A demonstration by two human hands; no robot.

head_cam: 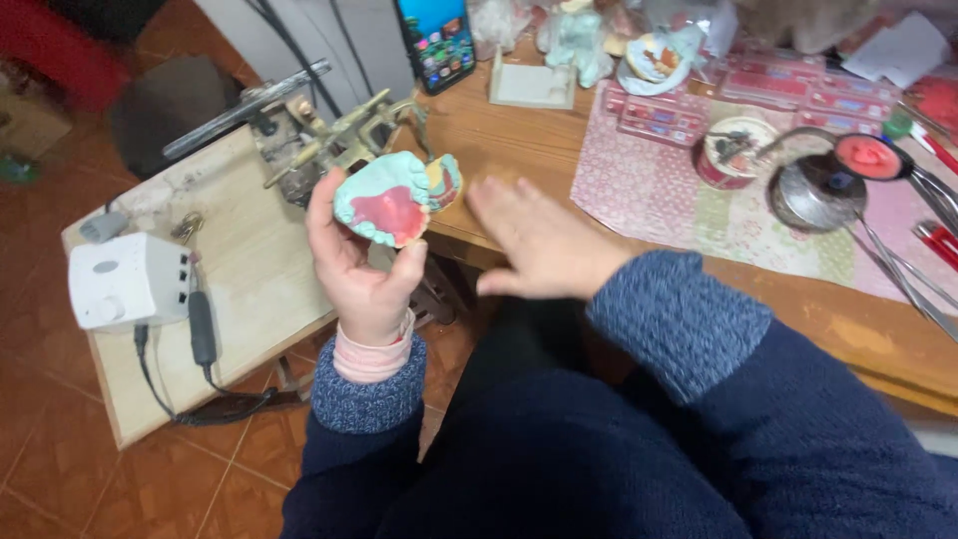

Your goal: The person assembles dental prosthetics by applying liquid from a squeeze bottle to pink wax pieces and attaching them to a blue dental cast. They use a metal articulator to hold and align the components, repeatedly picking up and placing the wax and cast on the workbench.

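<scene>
View from above of a person in a dark blue knit sweater seated at a cluttered wooden workbench [519, 140]. On a pink patterned cloth [659, 190] at the right stand a small round tin [733, 150] with a dark tool tip resting in it, a shiny metal bowl [816, 192], and just above that bowl a small dish filled with red wax [866, 157]. Behind them lie flat pink boxes [768, 85] whose contents cannot be made out. To the left, a pale wooden board [249, 269] carries a white control box [128, 279] with a black corded handpiece [203, 327] beside it, and a metal articulator [339, 135] sits at the board's far edge. The left hand [361, 269] is raised, holding a teal dental cast with a pink wax plate [387, 200]. The cast sits at the fingertips: the thumb presses its left edge and the fingers curl up against its lower right edge, pinching it between them. A second, smaller cast piece [445, 182] shows just behind it. The right hand [539, 240] is blurred, open and flat, fingers loosely spread, just beside the cast but not touching it.
</scene>
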